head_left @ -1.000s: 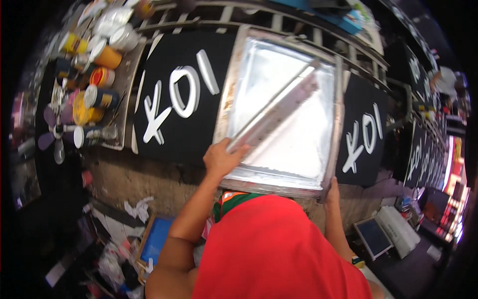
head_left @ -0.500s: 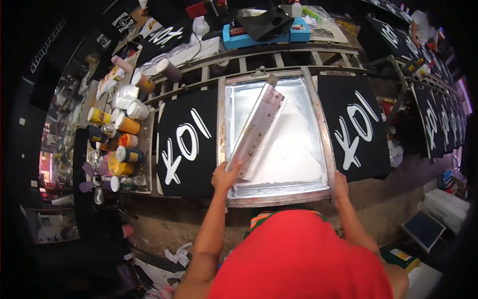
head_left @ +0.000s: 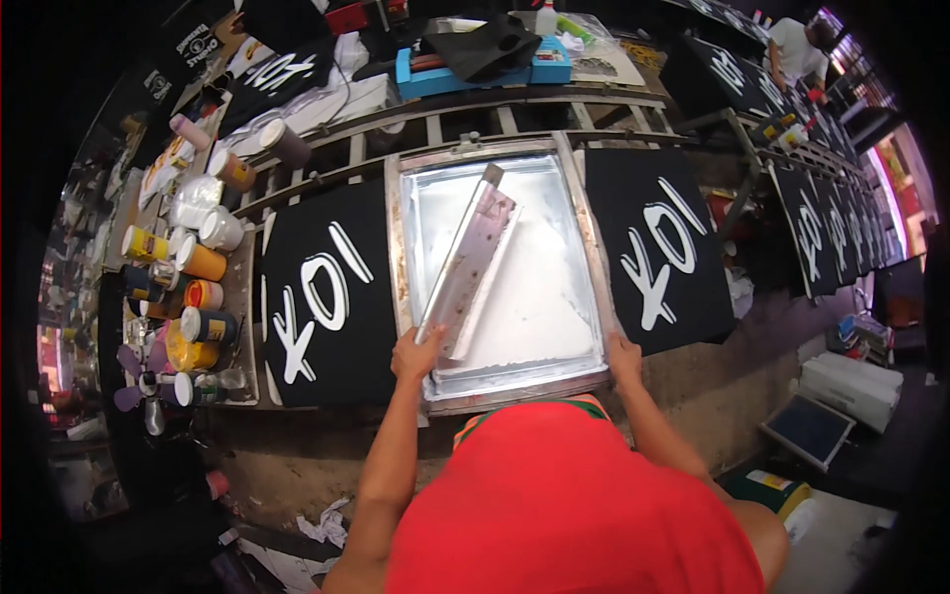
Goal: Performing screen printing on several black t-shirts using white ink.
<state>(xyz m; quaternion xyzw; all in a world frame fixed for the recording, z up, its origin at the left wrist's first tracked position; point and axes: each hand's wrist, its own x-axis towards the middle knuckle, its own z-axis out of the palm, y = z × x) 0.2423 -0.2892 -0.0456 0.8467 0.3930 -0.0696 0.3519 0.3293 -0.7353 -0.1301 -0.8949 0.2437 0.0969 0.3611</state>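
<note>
Left hand (head_left: 416,354) is closed around the near end of the long squeegee (head_left: 467,265), and that is the pairing I am watching. From where I sit the printing frame (head_left: 396,238) is the biggest thing on the bench: a metal-edged screen with pale ink spread across its mesh, lying flat between two black shirts. One black shirt (head_left: 327,297) with white lettering lies on the left, another black shirt (head_left: 665,247) on the right, each just beside the frame's side rails.

Now the squeegee itself. It lies inside the frame, on the left half of the mesh, with its long axis slanting from the near left corner up and away to the right. Its near end sits in my left hand's grip; its far end points towards the far rail of the frame, a little right of the hand. So the tool stretches straight away from the hand, forward and slightly rightward.

Right hand (head_left: 623,358) rests on the near right corner of the frame, fingers curled over the edge; it is well apart from the squeegee, so the left hand is plainly the nearer one.

Smaller things: a cluster of ink pots (head_left: 193,267) stands along the left edge of the bench, well clear of both hands.
</note>
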